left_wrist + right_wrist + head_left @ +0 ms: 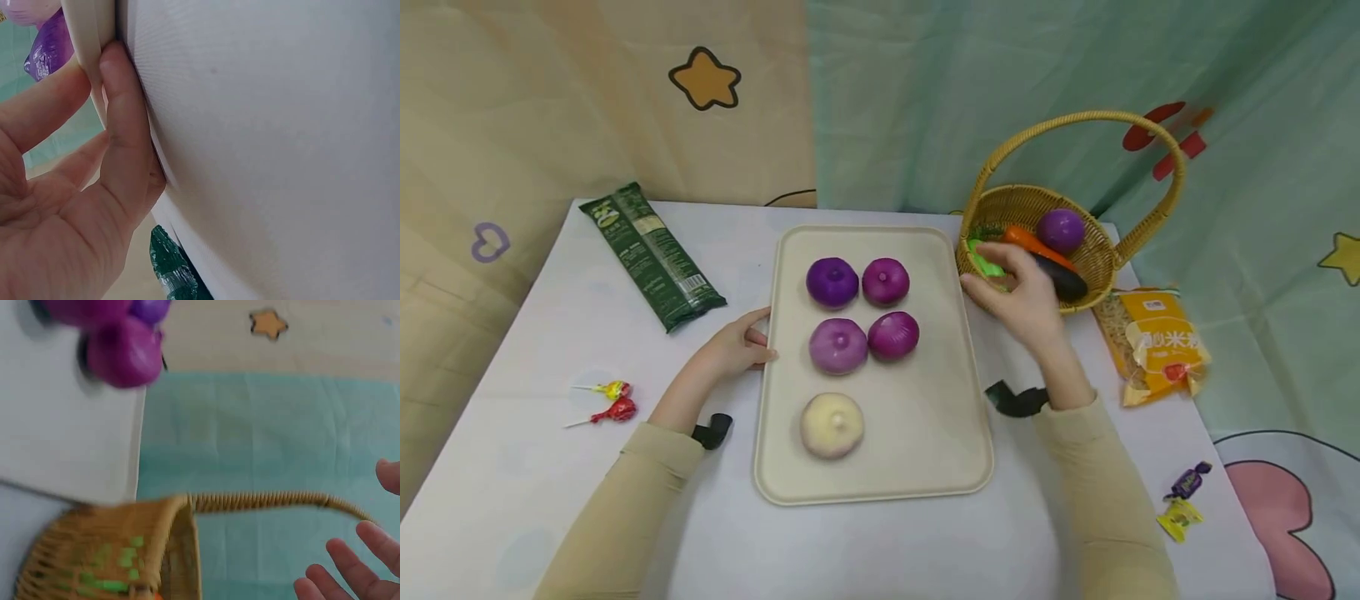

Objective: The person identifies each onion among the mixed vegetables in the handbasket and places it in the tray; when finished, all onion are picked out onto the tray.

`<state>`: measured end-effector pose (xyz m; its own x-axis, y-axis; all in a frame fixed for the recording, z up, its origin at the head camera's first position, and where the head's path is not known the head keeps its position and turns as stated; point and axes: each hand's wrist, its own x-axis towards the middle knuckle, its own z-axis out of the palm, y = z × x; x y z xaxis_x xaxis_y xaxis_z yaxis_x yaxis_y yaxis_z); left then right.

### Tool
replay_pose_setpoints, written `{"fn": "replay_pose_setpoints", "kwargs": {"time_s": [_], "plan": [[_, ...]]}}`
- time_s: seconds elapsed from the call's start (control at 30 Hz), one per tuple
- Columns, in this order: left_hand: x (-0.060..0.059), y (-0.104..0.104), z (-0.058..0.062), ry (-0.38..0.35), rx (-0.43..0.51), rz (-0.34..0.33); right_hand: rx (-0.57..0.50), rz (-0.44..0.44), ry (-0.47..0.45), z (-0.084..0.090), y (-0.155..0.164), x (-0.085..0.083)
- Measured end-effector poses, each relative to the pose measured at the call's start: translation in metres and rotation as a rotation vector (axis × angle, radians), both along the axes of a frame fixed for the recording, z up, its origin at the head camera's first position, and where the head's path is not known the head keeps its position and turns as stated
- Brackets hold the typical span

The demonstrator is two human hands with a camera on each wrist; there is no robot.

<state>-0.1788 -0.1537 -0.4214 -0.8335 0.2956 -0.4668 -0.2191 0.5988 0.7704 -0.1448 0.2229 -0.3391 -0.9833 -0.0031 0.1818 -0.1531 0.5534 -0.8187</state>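
Observation:
A cream tray (917,417) bears several purple onions (838,346), grouped in its far half, and a pale onion (832,425) nearer the front. At the tray's left edge, my left hand (737,346) pinches the rim between thumb and fingers; the left wrist view shows the gripped rim (94,28) close up. My right hand (1026,296) is over the near left side of a wicker basket (1093,287), its fingers apart and nothing between them. Inside the basket are a purple onion (1060,231), a carrot (1026,240), an eggplant (1063,279) and something green, partly hidden by the hand.
Back left on the table lies a long green packet (655,258). Lollipops (617,400) are at the left. An orange-yellow food bag (1153,342) lies right of the basket, with wrapped candies (1183,500) nearer the front. The basket's tall handle (1075,121) arches upward.

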Motion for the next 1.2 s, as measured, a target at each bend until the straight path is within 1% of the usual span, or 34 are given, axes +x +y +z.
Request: {"fn": "replay_pose_setpoints", "kwargs": {"time_s": [0.07, 0.17, 0.27, 0.33, 0.4, 0.47, 0.57, 0.63, 0.73, 0.83, 0.97, 1.2], "plan": [[0.0, -0.001, 0.0, 0.0, 0.006, 0.003, -0.025, -0.18, 0.016, 0.012, 0.033, -0.026], [0.001, -0.002, 0.0, 0.01, 0.011, -0.004, -0.068, -0.383, -0.005, 0.017, 0.075, -0.059], [0.002, -0.001, -0.001, 0.019, 0.02, -0.013, -0.113, -0.511, -0.013, 0.016, 0.108, -0.083], [0.002, -0.002, -0.003, 0.022, 0.022, -0.009, -0.147, -0.554, -0.031, 0.012, 0.119, -0.096], [0.003, -0.002, -0.004, 0.023, 0.022, -0.005, -0.16, -0.585, -0.051, 0.005, 0.126, -0.107], [0.003, -0.002, -0.006, 0.02, 0.02, 0.001, -0.15, -0.613, -0.079, -0.005, 0.131, -0.116], [0.003, -0.001, -0.007, 0.02, 0.02, 0.005, -0.132, -0.638, -0.136, -0.017, 0.136, -0.123], [0.004, 0.0, -0.006, 0.018, 0.023, 0.013, -0.138, -0.63, -0.183, -0.023, 0.14, -0.125], [0.005, -0.001, -0.004, 0.02, 0.025, 0.017, -0.16, -0.594, -0.263, -0.029, 0.142, -0.128], [0.007, 0.0, -0.004, 0.019, 0.017, 0.017, -0.136, -0.552, -0.338, -0.036, 0.142, -0.126], [0.008, 0.002, -0.005, 0.024, 0.01, 0.017, -0.091, -0.547, -0.353, -0.043, 0.142, -0.124], [0.005, 0.001, -0.003, 0.022, -0.017, 0.015, -0.013, -0.599, -0.318, -0.049, 0.14, -0.124]]}}
